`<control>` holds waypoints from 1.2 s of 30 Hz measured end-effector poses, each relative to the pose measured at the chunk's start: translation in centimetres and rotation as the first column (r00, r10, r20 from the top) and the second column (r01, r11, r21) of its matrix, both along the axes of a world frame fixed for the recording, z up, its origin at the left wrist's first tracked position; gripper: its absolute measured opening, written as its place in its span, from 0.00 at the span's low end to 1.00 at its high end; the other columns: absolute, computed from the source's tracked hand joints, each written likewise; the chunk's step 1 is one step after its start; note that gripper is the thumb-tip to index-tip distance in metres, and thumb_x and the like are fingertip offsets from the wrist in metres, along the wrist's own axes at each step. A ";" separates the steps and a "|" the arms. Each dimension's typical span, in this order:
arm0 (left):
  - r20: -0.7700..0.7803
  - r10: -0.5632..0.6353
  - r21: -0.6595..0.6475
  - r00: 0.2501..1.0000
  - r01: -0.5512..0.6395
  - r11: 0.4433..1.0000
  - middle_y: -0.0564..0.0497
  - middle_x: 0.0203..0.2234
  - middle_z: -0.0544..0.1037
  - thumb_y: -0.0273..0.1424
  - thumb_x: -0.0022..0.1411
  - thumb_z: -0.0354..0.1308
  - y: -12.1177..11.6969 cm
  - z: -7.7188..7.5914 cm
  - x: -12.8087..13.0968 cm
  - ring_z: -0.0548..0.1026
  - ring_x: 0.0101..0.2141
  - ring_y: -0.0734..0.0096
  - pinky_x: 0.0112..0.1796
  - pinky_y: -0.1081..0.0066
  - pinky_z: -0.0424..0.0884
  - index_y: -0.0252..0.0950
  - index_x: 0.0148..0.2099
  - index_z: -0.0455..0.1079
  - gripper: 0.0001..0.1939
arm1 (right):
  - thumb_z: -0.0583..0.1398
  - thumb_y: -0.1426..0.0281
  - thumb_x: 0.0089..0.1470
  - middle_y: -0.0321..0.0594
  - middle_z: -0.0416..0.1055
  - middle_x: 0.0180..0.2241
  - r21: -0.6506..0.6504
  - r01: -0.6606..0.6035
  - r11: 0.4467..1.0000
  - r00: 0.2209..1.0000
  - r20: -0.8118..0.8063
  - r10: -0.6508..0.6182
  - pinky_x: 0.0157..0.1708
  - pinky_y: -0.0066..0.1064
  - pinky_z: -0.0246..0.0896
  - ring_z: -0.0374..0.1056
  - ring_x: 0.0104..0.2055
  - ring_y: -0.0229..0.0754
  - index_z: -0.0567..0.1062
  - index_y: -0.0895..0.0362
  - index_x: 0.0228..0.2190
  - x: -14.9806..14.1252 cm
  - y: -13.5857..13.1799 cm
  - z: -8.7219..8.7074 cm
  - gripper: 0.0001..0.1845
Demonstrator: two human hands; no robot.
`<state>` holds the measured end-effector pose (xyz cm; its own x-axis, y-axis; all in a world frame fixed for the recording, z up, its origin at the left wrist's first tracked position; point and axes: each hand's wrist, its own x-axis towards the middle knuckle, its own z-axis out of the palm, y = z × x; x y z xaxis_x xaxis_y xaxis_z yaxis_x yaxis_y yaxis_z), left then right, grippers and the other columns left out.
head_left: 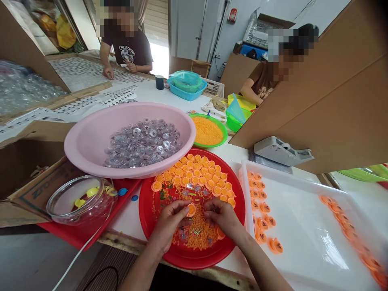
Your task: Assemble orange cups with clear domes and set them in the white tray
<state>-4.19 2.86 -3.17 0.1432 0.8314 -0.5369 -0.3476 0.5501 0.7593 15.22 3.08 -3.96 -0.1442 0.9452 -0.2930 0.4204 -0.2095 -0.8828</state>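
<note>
Both my hands rest over a round red tray [233, 194] strewn with tiny orange beads and several orange caps. My left hand [171, 222] pinches one orange cap [190, 209] between thumb and fingers. My right hand [222, 216] is curled beside it, fingertips closed on something small that I cannot make out. Rows of orange caps [197, 171] fill the tray's far half. A pink basin [91, 137] of clear plastic domes [142, 141] stands just behind the tray.
A white tray [303, 218] at right holds finished orange pieces along its edges. A green bowl of orange beads [207, 131], a glass jar [79, 202] and a grey device [281, 151] stand around. Two other people work at the table's far side. Cardboard walls rise left and right.
</note>
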 end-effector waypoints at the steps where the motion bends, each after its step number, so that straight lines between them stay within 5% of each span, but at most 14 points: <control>1: 0.004 0.003 0.003 1.000 -0.003 1.000 0.50 0.31 0.74 0.38 0.44 0.71 0.0 0.0 0.0 0.73 0.33 0.68 0.30 0.71 0.76 0.35 0.37 0.77 0.18 | 0.59 0.69 0.47 0.31 0.67 0.19 -0.089 0.029 0.996 0.989 -0.139 -0.041 0.22 0.31 0.65 0.66 0.20 0.39 0.71 0.55 0.30 0.0 -0.1 0.0 0.05; 4: 0.010 -0.018 0.009 1.000 0.018 1.000 0.49 0.32 0.75 0.38 0.45 0.70 -0.1 0.1 0.2 0.72 0.35 0.66 0.32 0.70 0.76 0.35 0.37 0.76 0.18 | 0.65 0.65 0.43 0.33 0.72 0.24 -0.214 0.061 0.975 0.906 -0.399 -0.145 0.30 0.32 0.67 0.70 0.27 0.40 0.73 0.55 0.32 -0.2 -0.4 0.5 0.12; 11: 0.015 -0.043 0.016 0.999 0.043 0.999 0.49 0.33 0.76 0.37 0.48 0.69 0.0 0.3 0.2 0.73 0.35 0.67 0.33 0.71 0.74 0.34 0.37 0.76 0.15 | 0.71 0.67 0.35 0.35 0.74 0.26 -0.167 0.207 0.964 0.882 -0.396 -0.258 0.31 0.28 0.63 0.69 0.30 0.38 0.76 0.56 0.26 -0.1 -0.7 1.0 0.14; 19: 0.065 -0.059 0.037 0.996 0.056 0.998 0.47 0.34 0.76 0.36 0.48 0.69 -0.2 0.3 0.3 0.73 0.37 0.64 0.36 0.67 0.74 0.34 0.37 0.77 0.15 | 0.71 0.64 0.38 0.33 0.69 0.26 -0.190 0.194 0.962 0.821 -0.505 -0.265 0.30 0.31 0.67 0.66 0.30 0.38 0.74 0.55 0.27 -1.0 -1.0 1.5 0.14; 25: 0.075 -0.057 0.031 0.996 0.055 0.998 0.48 0.33 0.76 0.37 0.47 0.69 -0.2 0.5 0.4 0.73 0.38 0.63 0.39 0.65 0.74 0.35 0.37 0.77 0.15 | 0.70 0.67 0.40 0.33 0.69 0.25 -0.041 0.200 0.979 0.897 -0.394 -0.200 0.30 0.26 0.61 0.64 0.29 0.36 0.74 0.57 0.25 -1.1 -0.8 1.9 0.11; 36: 0.102 -0.076 0.007 0.992 0.076 0.997 0.48 0.32 0.77 0.37 0.47 0.69 -0.4 0.5 0.9 0.75 0.34 0.64 0.37 0.64 0.75 0.34 0.36 0.76 0.15 | 0.68 0.64 0.46 0.33 0.67 0.26 -0.148 0.203 0.968 0.767 -0.591 -0.252 0.33 0.31 0.67 0.66 0.31 0.37 0.73 0.55 0.27 -1.1 -1.3 2.8 0.11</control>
<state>-3.29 2.49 -2.65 0.2602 0.8176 -0.5136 -0.3805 0.5757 0.7237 14.09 1.82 -1.15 -0.0968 0.9529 -0.2875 -0.2579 -0.3030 -0.9174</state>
